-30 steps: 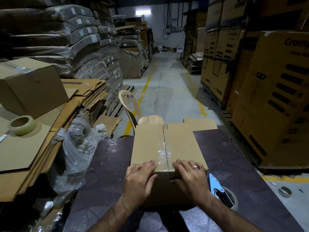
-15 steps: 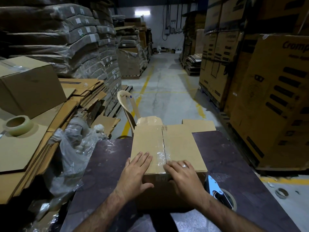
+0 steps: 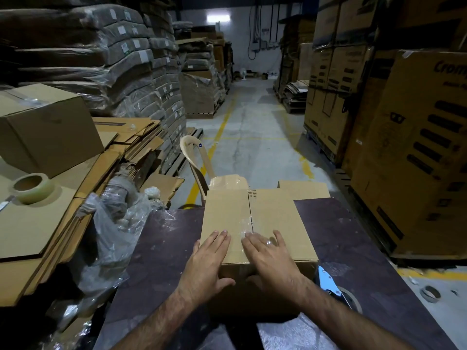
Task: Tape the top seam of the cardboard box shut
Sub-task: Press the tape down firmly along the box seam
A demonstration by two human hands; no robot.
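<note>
A closed cardboard box (image 3: 275, 213) stands on the dark table (image 3: 353, 238), its top flaps meeting in a centre seam (image 3: 250, 210). A strip of clear tape (image 3: 243, 228) lies over the near part of the seam and folds over the front edge. My left hand (image 3: 209, 258) lies flat, fingers spread, on the box top's near left part. My right hand (image 3: 269, 256), wearing a ring, lies flat just right of the seam, fingertips on the tape. Neither hand holds anything. A blue tape dispenser (image 3: 331, 289) lies on the table right of the box, partly hidden by my right forearm.
A roll of clear tape (image 3: 31, 186) sits on stacked flat cardboard (image 3: 38, 223) at left, beside another taped box (image 3: 48, 130). Crumpled plastic wrap (image 3: 116, 223) hangs by the table's left edge. A plastic chair (image 3: 202, 168) stands behind the box. Tall cartons (image 3: 414, 147) line the right.
Both hands slid forward from the box's near edge up onto its top, flattening along the tape at the seam. The box has not moved.
</note>
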